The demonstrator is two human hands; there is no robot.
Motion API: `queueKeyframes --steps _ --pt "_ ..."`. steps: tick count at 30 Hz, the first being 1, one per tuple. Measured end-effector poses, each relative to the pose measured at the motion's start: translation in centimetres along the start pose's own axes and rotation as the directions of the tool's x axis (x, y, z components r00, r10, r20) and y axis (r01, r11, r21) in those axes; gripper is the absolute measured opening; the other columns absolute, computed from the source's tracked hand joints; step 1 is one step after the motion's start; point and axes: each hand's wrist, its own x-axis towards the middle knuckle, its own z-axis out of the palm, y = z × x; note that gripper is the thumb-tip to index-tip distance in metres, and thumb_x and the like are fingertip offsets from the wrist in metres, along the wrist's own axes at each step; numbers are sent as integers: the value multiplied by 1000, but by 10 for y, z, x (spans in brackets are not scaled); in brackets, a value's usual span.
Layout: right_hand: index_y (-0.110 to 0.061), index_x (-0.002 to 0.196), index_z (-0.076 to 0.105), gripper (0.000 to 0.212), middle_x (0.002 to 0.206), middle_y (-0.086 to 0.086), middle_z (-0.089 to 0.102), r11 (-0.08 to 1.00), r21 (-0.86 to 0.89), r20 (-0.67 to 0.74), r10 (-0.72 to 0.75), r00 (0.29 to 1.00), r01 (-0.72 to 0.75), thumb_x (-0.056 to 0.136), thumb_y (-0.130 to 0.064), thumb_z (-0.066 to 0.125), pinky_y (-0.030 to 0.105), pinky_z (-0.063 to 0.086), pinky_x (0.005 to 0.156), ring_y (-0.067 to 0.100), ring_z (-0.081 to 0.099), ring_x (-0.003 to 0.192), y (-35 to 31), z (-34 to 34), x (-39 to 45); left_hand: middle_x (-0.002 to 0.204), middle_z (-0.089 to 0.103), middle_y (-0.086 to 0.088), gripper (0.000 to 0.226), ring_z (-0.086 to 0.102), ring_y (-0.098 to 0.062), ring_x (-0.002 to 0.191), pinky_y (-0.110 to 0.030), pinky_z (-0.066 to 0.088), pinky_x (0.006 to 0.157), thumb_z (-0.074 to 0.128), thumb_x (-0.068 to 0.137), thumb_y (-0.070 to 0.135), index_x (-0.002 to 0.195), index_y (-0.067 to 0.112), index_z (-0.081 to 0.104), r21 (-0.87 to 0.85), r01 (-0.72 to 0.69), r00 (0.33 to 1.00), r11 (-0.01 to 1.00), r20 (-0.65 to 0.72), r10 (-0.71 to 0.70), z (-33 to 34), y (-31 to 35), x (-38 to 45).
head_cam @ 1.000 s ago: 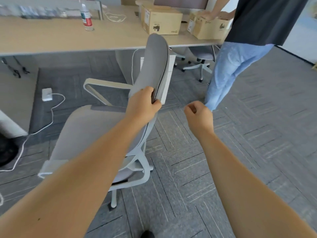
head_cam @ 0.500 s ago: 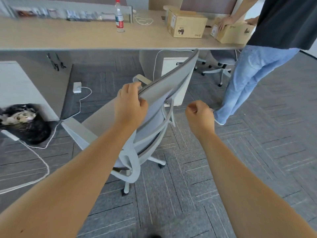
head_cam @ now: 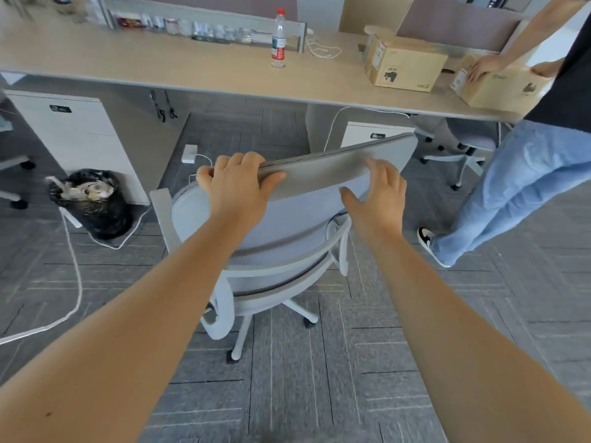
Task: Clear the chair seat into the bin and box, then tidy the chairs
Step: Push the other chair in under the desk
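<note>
A grey office chair (head_cam: 297, 219) stands in front of me with its back toward me, facing the long desk (head_cam: 160, 68). My left hand (head_cam: 238, 183) grips the top left edge of the backrest. My right hand (head_cam: 379, 199) lies on the backrest's rear face toward the right, fingers spread and not wrapped around it. The seat is hidden behind the backrest. A bin lined with a black bag (head_cam: 92, 203), full of rubbish, sits on the floor to the left. A cardboard box (head_cam: 403, 65) rests on the desk at the right.
Another person (head_cam: 524, 174) stands at the right, hands on a second cardboard box (head_cam: 499, 87). A second chair (head_cam: 463, 148) is tucked under the desk near them. A water bottle (head_cam: 279, 39) stands on the desk. White cables (head_cam: 76, 282) trail across the carpet at left; white cabinets (head_cam: 73, 129) stand under the desk.
The chair has swung round so its back faces me squarely. My right hand has opened from a fist and come onto the backrest. My left hand has kept hold of the top edge.
</note>
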Motion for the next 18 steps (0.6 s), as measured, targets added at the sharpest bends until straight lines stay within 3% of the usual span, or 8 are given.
queueKeyframes --steps 5,8,12,15,18 --pt "-27 144 19 74 157 4 4 995 -72 55 -68 996 72 83 -38 59 46 9 115 27 3 143 -6 9 10 120 54 -14 53 36 -32 120 -43 17 101 55 79 52 110 10 57 -15 71 989 997 -127 -72 -11 -26 -3" --pt "-33 143 20 77 158 3 -2 991 -100 106 -75 992 85 79 -46 61 50 1 115 28 -5 144 -9 15 15 133 44 -11 67 27 -35 131 -58 11 107 49 71 64 122 20 50 18 22 993 1000 -115 -20 -8 -24 -9" --pt "-28 133 37 68 155 6 12 992 -67 119 -99 988 107 74 -47 66 58 2 114 32 -5 144 -13 22 18 142 34 -10 64 6 -36 140 -69 9 107 59 75 51 128 19 43 -39 78 995 996 -62 -80 -1 -17 -8" --pt "-17 123 46 62 142 10 31 992 -28 104 -121 987 125 71 -44 70 64 5 111 35 4 141 -19 29 20 133 42 -18 60 12 -40 137 -66 16 106 65 74 44 119 8 49 -75 93 990 993 -103 -101 -4 -25 3" --pt "-13 119 48 62 135 13 35 992 -16 94 -126 988 128 70 -43 70 72 2 105 36 9 139 -26 37 24 129 44 -21 61 16 -41 136 -62 17 108 67 72 43 116 5 51 -89 80 988 993 -125 -91 -4 -34 13"
